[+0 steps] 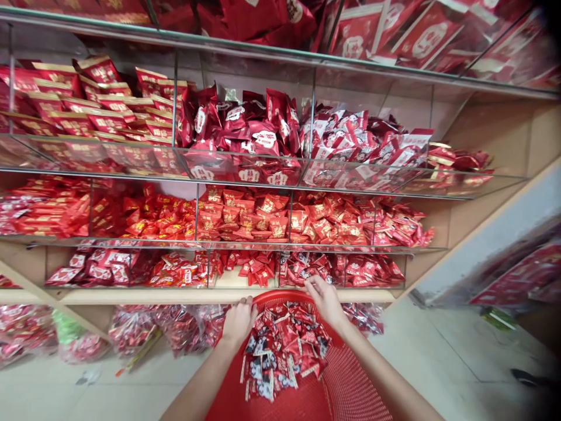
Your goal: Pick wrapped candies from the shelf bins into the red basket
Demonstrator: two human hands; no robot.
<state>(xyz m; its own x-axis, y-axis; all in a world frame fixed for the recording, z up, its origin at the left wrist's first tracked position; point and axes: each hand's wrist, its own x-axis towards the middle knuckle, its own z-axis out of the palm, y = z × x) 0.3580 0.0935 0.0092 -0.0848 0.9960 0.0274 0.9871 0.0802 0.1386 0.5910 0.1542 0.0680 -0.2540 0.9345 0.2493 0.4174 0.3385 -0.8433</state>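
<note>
A red plastic basket is tilted toward the lowest shelf, with a pile of small red and white candy packets inside it. My left hand grips the basket's far rim, fingers curled over the edge. My right hand reaches over the rim to the bottom shelf bin of red packets, its fingers closed on the packets at the bin's front edge. What exactly those fingers pinch is hidden.
Glass-fronted tiered shelves hold several bins of red wrapped sweets. Clear bags of candy lie on the pale tiled floor under the wooden shelf base. A wooden side panel closes the right.
</note>
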